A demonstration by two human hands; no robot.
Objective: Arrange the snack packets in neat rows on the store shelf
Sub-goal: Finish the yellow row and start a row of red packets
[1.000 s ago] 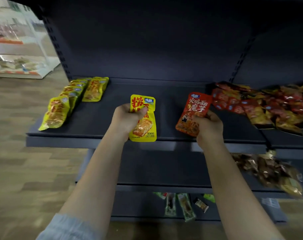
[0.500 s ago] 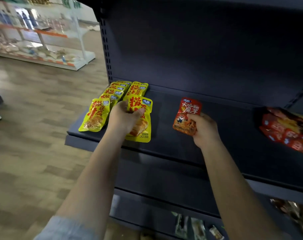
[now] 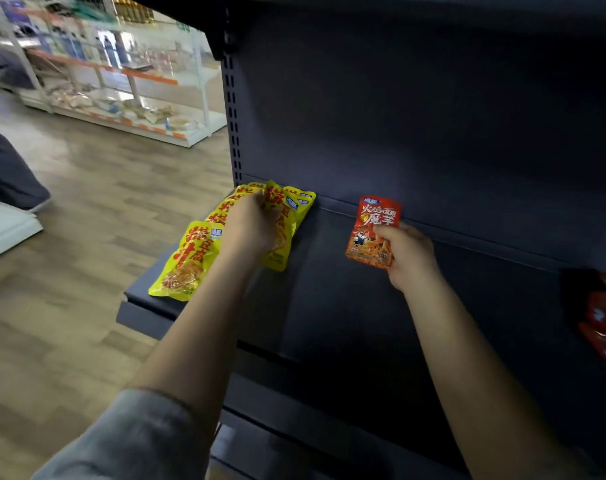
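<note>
- Leftward since earlier: left hand (image 3: 251, 227) has carried its yellow packet (image 3: 281, 233) onto the yellow rows (image 3: 190, 258) at shelf's (image 3: 346, 306) 9 o'clock edge, fingers curled round it.
- Right hand (image 3: 407, 252) pinches red packet (image 3: 372, 232) upright; bare shelf between.
- Red pile (image 3: 604, 323) at 3 o'clock.

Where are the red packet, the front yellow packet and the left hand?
red packet (image 3: 370, 233), head view, on its printed front.
front yellow packet (image 3: 185, 261), head view, on its middle.
left hand (image 3: 251, 226), head view, on its back.
</note>
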